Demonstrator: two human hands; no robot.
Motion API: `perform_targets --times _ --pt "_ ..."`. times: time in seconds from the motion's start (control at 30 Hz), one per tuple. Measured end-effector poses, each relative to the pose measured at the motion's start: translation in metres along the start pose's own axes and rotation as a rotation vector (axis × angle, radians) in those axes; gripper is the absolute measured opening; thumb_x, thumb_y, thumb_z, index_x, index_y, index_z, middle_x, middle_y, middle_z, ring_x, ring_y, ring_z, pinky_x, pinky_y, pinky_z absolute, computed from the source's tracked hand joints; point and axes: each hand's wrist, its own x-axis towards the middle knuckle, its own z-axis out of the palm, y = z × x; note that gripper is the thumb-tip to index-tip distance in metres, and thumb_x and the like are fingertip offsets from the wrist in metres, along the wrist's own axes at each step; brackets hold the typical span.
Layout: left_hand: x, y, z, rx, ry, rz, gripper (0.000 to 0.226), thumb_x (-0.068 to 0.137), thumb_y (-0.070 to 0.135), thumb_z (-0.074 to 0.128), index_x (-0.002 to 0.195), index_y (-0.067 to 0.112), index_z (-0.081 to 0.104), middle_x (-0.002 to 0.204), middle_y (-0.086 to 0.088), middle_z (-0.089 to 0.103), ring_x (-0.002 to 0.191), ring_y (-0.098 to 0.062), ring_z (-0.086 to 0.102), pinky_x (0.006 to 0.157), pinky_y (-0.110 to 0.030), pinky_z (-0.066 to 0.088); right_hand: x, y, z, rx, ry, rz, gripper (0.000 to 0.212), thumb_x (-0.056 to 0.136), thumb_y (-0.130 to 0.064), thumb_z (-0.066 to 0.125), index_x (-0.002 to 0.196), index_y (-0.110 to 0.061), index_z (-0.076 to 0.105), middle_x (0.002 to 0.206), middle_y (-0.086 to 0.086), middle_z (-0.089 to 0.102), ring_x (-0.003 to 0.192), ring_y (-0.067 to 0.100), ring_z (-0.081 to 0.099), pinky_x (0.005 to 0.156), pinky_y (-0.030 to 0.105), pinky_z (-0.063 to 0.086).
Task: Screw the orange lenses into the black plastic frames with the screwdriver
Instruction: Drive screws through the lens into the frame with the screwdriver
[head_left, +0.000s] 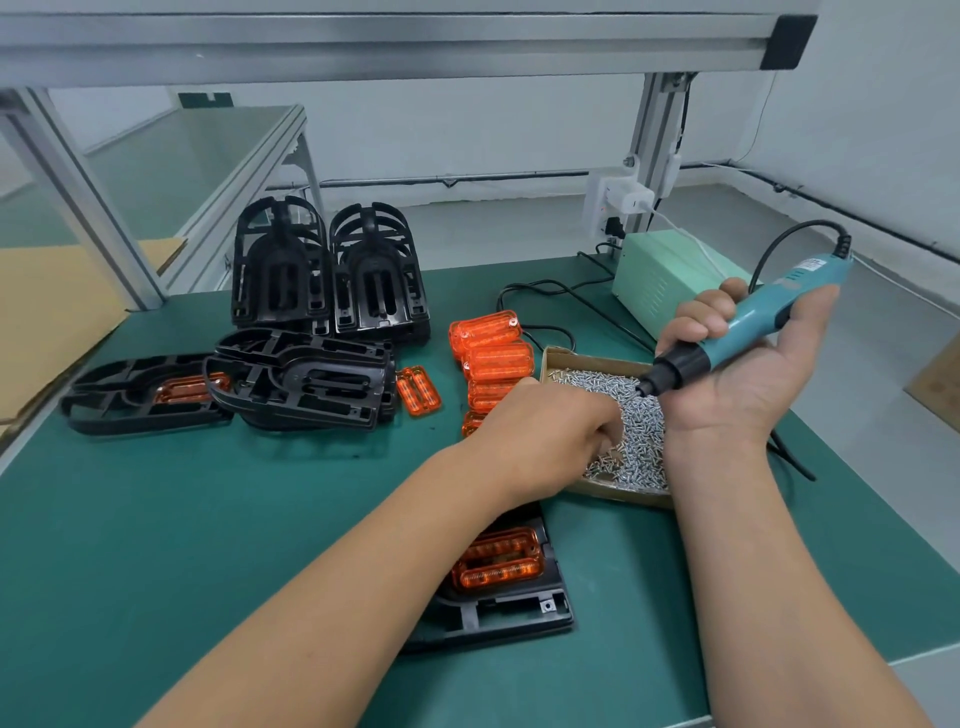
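on my feed the person shows as two bare arms. the left forearm (337, 597) runs from 7 o'clock toward the centre, uncovered along all of its visible length up to the left hand (550, 426). the right forearm (753, 571) runs from 5 o'clock, also uncovered up to the right hand (737, 374), with faint veins along it and skin creases at the wrist.

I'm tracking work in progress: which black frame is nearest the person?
The black frame at the near edge of the table, partly under the left forearm, with an orange lens seated in it. The others sit farther back at left.
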Motion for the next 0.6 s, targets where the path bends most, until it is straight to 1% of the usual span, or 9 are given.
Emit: perform_targets --times 0.1,0.2,0.27,0.33,0.4,0.43,0.47,0.53,0.6 --pt "-0.002 -0.001 -0.004 -0.021 0.014 -0.016 0.017 0.098 0.017 0.066 0.107 0.027 0.076 0.099 0.01 0.077 0.097 -0.015 0.069 0.09 -0.039 0.052 -0.001 0.0 0.001 0.0 0.005 0.0 0.058 0.101 -0.07 0.05 0.092 -0.013 0.058 0.076 -0.003 0.045 0.057 0.009 0.042 0.051 0.02 0.042" --pt "-0.005 -0.005 -0.007 -0.119 0.025 -0.054 0.016 0.095 0.015 0.071 0.104 0.026 0.077 0.096 0.013 0.076 0.095 -0.011 0.069 0.085 -0.032 0.051 -0.001 0.001 0.001 0.002 0.006 -0.004 0.058 0.101 -0.069 0.051 0.092 -0.013 0.057 0.076 -0.003 0.044 0.057 0.009 0.042 0.051 0.021 0.042" --pt "-0.007 -0.007 -0.009 -0.214 0.04 -0.096 0.017 0.094 0.012 0.071 0.104 0.024 0.078 0.095 0.012 0.075 0.094 -0.009 0.068 0.085 -0.032 0.055 -0.001 0.002 0.001 0.003 0.003 0.002 0.057 0.1 -0.069 0.052 0.093 -0.013 0.057 0.076 -0.003 0.044 0.057 0.009 0.043 0.051 0.021 0.042" --pt "-0.013 -0.01 -0.012 -0.384 0.064 -0.139 0.021 0.095 0.009 0.07 0.109 0.023 0.079 0.098 0.013 0.074 0.093 -0.004 0.068 0.089 -0.029 0.057 -0.002 0.003 0.001 -0.005 0.0 0.013 0.057 0.1 -0.069 0.052 0.093 -0.013 0.057 0.076 -0.003 0.045 0.057 0.009 0.043 0.051 0.021 0.043" --pt "-0.021 -0.015 -0.018 -0.534 0.087 -0.167 0.024 0.099 0.011 0.068 0.115 0.024 0.08 0.102 0.016 0.075 0.095 0.004 0.067 0.089 -0.015 0.053 -0.003 0.006 0.002 -0.019 -0.01 0.029 0.057 0.1 -0.069 0.052 0.093 -0.013 0.058 0.076 -0.003 0.045 0.057 0.009 0.043 0.051 0.021 0.042" --pt "-0.026 -0.018 -0.021 -0.613 0.099 -0.19 0.023 0.1 0.011 0.068 0.113 0.025 0.08 0.104 0.014 0.076 0.095 0.004 0.068 0.088 -0.012 0.052 -0.004 0.009 0.003 -0.027 -0.014 0.038 0.057 0.1 -0.069 0.053 0.093 -0.013 0.059 0.076 -0.002 0.046 0.057 0.009 0.043 0.051 0.021 0.042" --pt "-0.032 -0.022 -0.024 -0.716 0.114 -0.228 0.022 0.101 0.011 0.068 0.111 0.025 0.081 0.102 0.007 0.078 0.092 -0.001 0.068 0.086 -0.015 0.053 -0.005 0.012 0.003 -0.038 -0.019 0.049 0.058 0.1 -0.069 0.052 0.093 -0.012 0.059 0.076 -0.002 0.046 0.057 0.01 0.043 0.051 0.021 0.042" --pt "-0.047 -0.028 -0.029 -0.981 0.141 -0.318 0.019 0.101 0.008 0.067 0.104 0.021 0.081 0.094 -0.005 0.073 0.085 -0.012 0.062 0.074 -0.024 0.054 -0.009 0.02 0.006 -0.07 -0.038 0.072 0.058 0.101 -0.069 0.05 0.094 -0.012 0.059 0.076 -0.001 0.045 0.056 0.01 0.043 0.05 0.022 0.042" --pt "-0.063 -0.035 -0.033 -1.211 0.145 -0.389 0.017 0.101 0.006 0.066 0.103 0.017 0.079 0.089 -0.002 0.069 0.08 -0.012 0.06 0.065 -0.025 0.052 -0.014 0.028 0.009 -0.103 -0.069 0.102 0.058 0.1 -0.069 0.049 0.095 -0.012 0.059 0.076 -0.001 0.044 0.056 0.01 0.042 0.05 0.022 0.042"
